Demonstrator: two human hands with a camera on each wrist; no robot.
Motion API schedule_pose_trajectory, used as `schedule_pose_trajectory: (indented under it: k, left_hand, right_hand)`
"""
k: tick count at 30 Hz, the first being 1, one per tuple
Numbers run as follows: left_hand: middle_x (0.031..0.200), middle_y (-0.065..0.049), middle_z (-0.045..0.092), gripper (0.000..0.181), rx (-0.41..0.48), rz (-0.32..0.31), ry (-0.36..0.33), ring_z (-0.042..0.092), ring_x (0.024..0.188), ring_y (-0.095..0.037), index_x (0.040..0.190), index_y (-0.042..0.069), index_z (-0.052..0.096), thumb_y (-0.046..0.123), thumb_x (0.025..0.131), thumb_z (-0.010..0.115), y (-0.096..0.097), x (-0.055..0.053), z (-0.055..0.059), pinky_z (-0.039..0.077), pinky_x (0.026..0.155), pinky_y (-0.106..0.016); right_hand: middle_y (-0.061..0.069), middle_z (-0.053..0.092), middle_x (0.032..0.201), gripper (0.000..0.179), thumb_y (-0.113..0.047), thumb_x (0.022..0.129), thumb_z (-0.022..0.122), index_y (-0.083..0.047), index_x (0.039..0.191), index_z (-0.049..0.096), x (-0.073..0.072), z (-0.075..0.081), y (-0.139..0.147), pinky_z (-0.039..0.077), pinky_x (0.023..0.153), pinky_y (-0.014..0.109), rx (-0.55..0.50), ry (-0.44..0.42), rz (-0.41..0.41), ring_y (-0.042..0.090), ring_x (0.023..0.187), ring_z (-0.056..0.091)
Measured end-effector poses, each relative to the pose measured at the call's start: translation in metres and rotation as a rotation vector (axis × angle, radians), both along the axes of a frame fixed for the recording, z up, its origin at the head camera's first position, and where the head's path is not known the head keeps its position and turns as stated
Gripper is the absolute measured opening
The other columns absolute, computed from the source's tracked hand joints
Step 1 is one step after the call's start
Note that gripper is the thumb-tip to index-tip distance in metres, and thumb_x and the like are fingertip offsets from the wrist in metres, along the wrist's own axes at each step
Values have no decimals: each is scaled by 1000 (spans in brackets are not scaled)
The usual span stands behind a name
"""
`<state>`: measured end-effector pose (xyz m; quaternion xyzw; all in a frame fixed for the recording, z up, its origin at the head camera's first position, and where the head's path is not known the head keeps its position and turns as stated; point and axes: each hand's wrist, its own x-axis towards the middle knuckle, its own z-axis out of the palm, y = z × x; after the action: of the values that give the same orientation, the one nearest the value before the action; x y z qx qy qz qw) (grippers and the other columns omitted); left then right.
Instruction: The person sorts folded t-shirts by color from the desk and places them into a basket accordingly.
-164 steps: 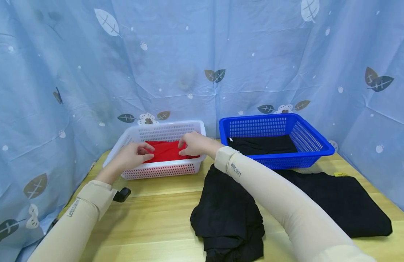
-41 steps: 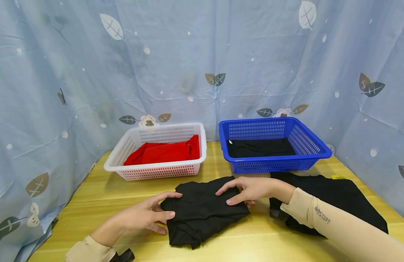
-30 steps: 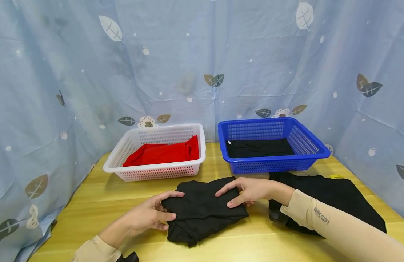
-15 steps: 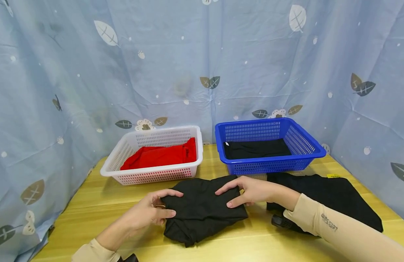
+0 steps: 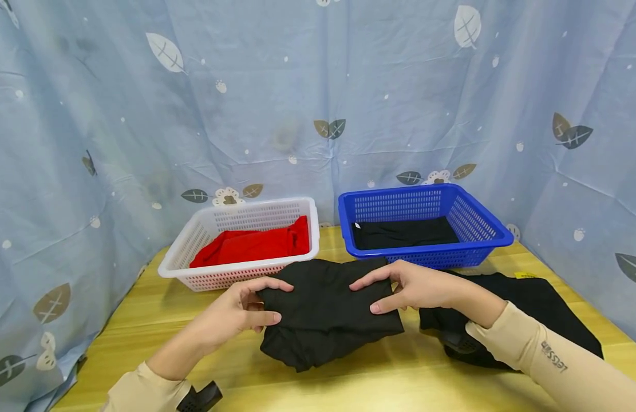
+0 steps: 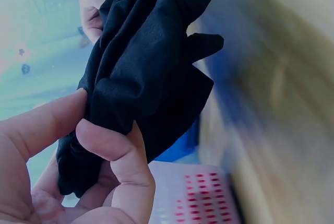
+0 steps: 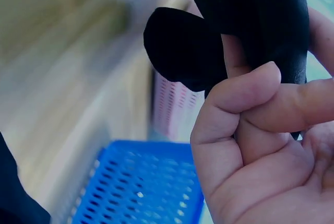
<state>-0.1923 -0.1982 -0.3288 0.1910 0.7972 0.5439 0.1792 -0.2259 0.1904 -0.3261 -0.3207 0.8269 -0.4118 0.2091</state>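
A folded black garment (image 5: 330, 303) hangs between both hands in front of the two baskets. My left hand (image 5: 230, 315) pinches its left end, thumb on top and fingers tucked beneath; the left wrist view shows the layered cloth (image 6: 141, 62) gripped there, with loose folds hanging off. At the other end my right hand (image 5: 423, 292) grips the garment, its curled fingers under the cloth (image 7: 266, 20) in the right wrist view. Both wrist views show the bundle raised above the tabletop. Its underside is hidden in the head view.
Behind on the left stands a white basket (image 5: 240, 267) holding red cloth (image 5: 258, 246). A blue basket (image 5: 436, 250) beside it contains folded black cloth (image 5: 407, 233). Another black garment (image 5: 544, 320) with a yellow label (image 5: 526, 275) lies at right. A patterned curtain (image 5: 276, 103) closes off the back.
Earlier both hands were at the red cloth in the white basket, and the black garment lay bunched on the table. Since then it was folded smaller; in the last half second both hands raised it.
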Motion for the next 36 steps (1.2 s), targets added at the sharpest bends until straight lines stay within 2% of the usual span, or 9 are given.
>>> schedule_pose_trajectory:
  k: [2,4,6,9,12,18,22,29,36]
  left_hand:
    - [107,-10,67,50,-17,8,26,59,78,-22,143,18,67,15,95,80,4,-2,7,55,69,-32]
    - [105,-11,65,49,-34,18,48,60,79,-24,142,21,68,17,95,81,9,-4,13,55,70,-33]
    - [105,-12,65,48,-39,23,60,60,80,-26,141,23,68,18,95,81,15,-8,18,55,70,-33]
    - [105,-13,67,47,-33,30,81,62,82,-29,140,26,68,17,96,80,24,-15,26,57,72,-35]
    - [106,-12,69,46,-4,33,91,62,82,-29,139,26,68,13,96,79,33,-22,34,58,73,-35]
    - [100,-11,66,47,68,35,90,57,76,-27,140,26,67,10,97,76,53,-40,47,56,69,-31]
    - [107,-11,69,46,64,50,122,61,82,-26,141,29,66,12,99,75,66,-54,52,55,71,-31]
    - [101,-11,63,44,57,73,138,56,74,-26,139,33,67,14,100,74,92,-83,54,56,78,-35]
    - [111,-10,66,42,81,92,118,51,70,-24,138,32,70,14,100,74,119,-110,57,55,79,-35]
  right_hand:
    - [0,63,82,45,-30,99,80,-30,143,70,1,7,5,41,49,24,5,9,-19,10,45,36]
    - [-3,52,67,46,-31,99,79,-30,144,69,2,14,10,38,46,25,8,19,-40,11,44,34]
    - [-6,56,71,46,-31,100,78,-30,145,69,2,20,16,36,44,26,6,39,-61,12,45,32]
    - [-8,49,67,47,-30,100,78,-29,146,68,1,28,24,33,43,26,-8,70,-82,14,45,29]
    - [-7,27,60,48,-30,100,78,-28,146,67,-1,37,31,33,42,27,-20,88,-117,15,45,28]
    - [-3,32,61,49,-31,99,79,-30,147,66,-7,51,46,36,46,30,-23,129,-210,17,49,33]
    - [-2,31,64,50,-33,98,80,-33,146,66,-15,56,56,36,46,32,-24,132,-285,17,49,30]
    - [-2,29,69,54,-36,99,79,-32,150,63,-38,59,76,34,48,33,-7,145,-350,17,51,26]
    - [3,36,81,56,-36,101,77,-29,154,59,-61,61,95,37,53,36,4,154,-402,19,55,30]
